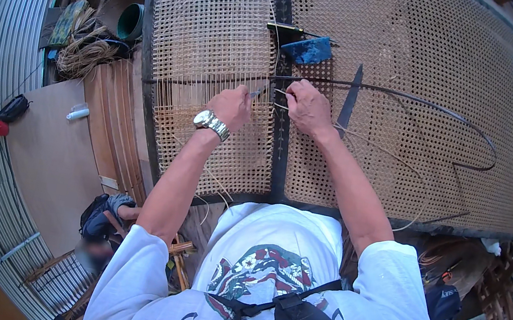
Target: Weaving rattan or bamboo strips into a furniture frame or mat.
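A large woven cane panel (433,74) in a dark frame lies before me, split by a dark crossbar (279,157). My left hand (231,106), wearing a metal watch (211,124), is closed on a small pointed metal tool (255,93) over the left section, where the weave shows loose parallel strands. Just right of the crossbar, my right hand (311,107) pinches a pale cane strand (282,94) that loops by its fingertips. A long dark flexible strip (410,95) passes across the panel above both hands and curls at the right.
On the panel lie a dark flat blade (350,98), a blue cloth (309,49) and a black-handled tool (285,28). Bundled cane (87,54) and a green container (130,21) stand at the left. Another person (104,216) is at the lower left, beside a board (53,139).
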The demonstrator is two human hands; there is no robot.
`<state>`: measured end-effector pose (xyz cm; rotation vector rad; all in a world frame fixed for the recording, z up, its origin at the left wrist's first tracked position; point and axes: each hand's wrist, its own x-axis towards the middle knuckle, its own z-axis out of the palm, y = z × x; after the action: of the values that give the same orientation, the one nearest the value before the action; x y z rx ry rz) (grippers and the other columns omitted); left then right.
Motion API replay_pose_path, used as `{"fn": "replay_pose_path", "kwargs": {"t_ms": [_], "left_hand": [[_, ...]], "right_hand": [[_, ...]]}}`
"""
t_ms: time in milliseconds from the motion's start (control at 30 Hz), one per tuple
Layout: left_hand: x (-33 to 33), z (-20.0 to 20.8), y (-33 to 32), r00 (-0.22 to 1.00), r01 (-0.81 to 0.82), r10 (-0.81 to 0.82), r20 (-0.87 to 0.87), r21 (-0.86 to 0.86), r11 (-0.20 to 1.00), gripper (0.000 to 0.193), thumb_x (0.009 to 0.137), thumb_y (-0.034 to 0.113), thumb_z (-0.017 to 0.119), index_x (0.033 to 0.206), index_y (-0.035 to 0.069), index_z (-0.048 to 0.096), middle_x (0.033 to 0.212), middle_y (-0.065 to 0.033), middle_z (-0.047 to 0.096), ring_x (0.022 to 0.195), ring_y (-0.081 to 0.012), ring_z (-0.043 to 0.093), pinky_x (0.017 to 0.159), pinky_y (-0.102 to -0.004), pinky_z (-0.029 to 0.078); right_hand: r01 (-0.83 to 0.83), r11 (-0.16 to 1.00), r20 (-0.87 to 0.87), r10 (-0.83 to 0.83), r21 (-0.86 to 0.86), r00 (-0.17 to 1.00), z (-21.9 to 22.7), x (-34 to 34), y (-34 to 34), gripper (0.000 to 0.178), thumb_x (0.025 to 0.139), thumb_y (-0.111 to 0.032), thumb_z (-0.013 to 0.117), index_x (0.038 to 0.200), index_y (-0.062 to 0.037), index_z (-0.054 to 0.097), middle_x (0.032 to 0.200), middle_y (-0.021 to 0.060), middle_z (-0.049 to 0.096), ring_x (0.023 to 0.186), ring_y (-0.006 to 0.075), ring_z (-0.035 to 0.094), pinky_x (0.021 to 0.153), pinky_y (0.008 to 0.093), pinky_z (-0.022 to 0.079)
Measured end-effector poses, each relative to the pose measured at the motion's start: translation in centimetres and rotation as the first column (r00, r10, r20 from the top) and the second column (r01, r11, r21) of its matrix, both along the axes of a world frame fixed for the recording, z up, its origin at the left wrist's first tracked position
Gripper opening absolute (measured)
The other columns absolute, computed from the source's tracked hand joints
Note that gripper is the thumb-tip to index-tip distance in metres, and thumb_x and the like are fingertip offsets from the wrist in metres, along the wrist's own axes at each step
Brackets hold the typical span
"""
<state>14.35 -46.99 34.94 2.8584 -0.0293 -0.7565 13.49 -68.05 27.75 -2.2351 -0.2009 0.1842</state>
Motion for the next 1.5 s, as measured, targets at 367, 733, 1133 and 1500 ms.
{"fn": "replay_pose_path", "kwargs": {"t_ms": [367, 733, 1133, 1500], "left_hand": [[1.8, -0.9, -2.7, 0.999, 0.017, -0.013, -0.042, 0.103, 0.995, 0.024, 0.097, 0.027, 0.055, 0.104, 0.011, 0.070, 0.092, -0.0204, 0.073, 0.089, -0.0402, 0.070, 0.074, -0.0505, 0.056], [3.0, -0.4, -4.5, 0.983, 0.113, -0.073, -0.167, 0.242, 0.964, 0.022, 0.093, 0.018, 0.059, 0.106, 0.005, 0.071, 0.098, -0.0186, 0.075, 0.092, -0.0367, 0.073, 0.077, -0.0462, 0.060], [0.7, -4.5, -1.4, 0.987, 0.103, -0.097, 0.127, -0.041, 0.994, 0.017, 0.097, 0.024, 0.059, 0.103, 0.008, 0.063, 0.102, -0.0155, 0.065, 0.090, -0.0396, 0.067, 0.075, -0.0496, 0.054], [0.6, -4.1, -1.3, 0.985, 0.072, -0.057, 0.160, -0.091, 0.993, 0.019, 0.096, 0.024, 0.062, 0.103, 0.007, 0.067, 0.098, -0.0157, 0.069, 0.089, -0.0377, 0.069, 0.076, -0.0481, 0.055]], "right_hand": [[0.011, 1.000, -0.002, -0.011, 0.017, 1.000, -0.1, 0.1, 0.2, 0.010, 0.092, -0.018, 0.062, 0.096, -0.0085, 0.063, 0.095, 0.0134, 0.063, 0.086, 0.0373, 0.066, 0.075, 0.0477, 0.055], [0.006, 0.999, -0.018, -0.005, 0.048, 1.000, 0.0, 0.1, 0.0, 0.011, 0.091, -0.018, 0.061, 0.094, -0.0070, 0.063, 0.094, 0.0142, 0.064, 0.087, 0.0372, 0.066, 0.076, 0.0475, 0.054], [-0.005, 1.000, 0.020, 0.005, 0.000, 1.000, 1.0, -0.1, 1.1, 0.009, 0.092, -0.015, 0.060, 0.092, -0.0070, 0.063, 0.092, 0.0136, 0.063, 0.085, 0.0366, 0.066, 0.074, 0.0459, 0.054], [0.061, 0.998, -0.072, -0.059, 0.017, 0.996, 0.6, -0.1, 1.2, 0.015, 0.090, -0.018, 0.056, 0.091, -0.0057, 0.065, 0.097, 0.0160, 0.067, 0.089, 0.0373, 0.067, 0.079, 0.0466, 0.055]]}}
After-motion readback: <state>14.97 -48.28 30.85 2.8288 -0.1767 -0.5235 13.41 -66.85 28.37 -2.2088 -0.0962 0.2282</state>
